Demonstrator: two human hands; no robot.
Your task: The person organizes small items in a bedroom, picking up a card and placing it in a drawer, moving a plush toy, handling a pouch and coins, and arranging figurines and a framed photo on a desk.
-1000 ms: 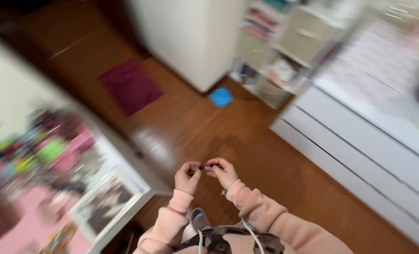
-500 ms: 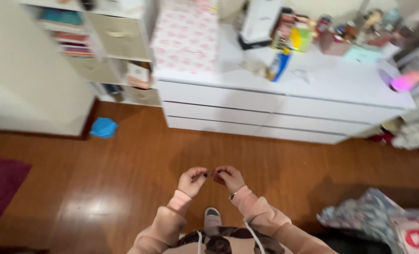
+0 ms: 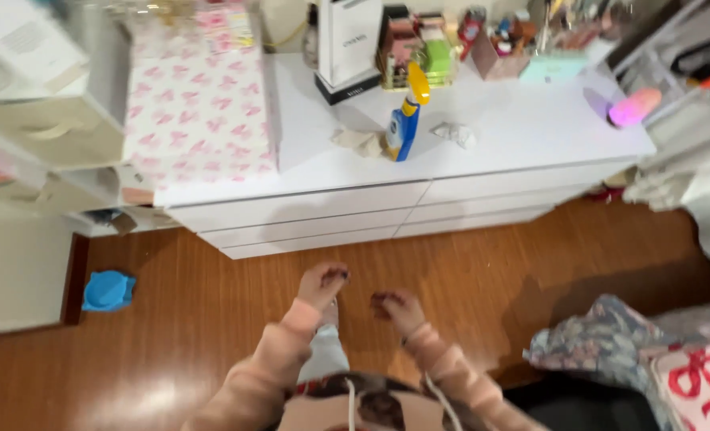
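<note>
Hands, left and right, hang apart, curled fingers blurred; any held item indiscernible.

Frame moderately bright, warm indoor light. Motion blur throughout: both hands smeared, left hand and right hand without crisp finger outlines; pink sleeves soft. Broad pale glare patch on the glossy brown wooden floor at lower left. White chest of drawers top close to overexposed; the blue-and-yellow bottle on it casts a short soft shadow. Dark shadow on the floor at right, beside the floral fabric bundle. Upper corners stretched and smeared, wide-angle distortion; shelf items at left unreadably blurred.
</note>
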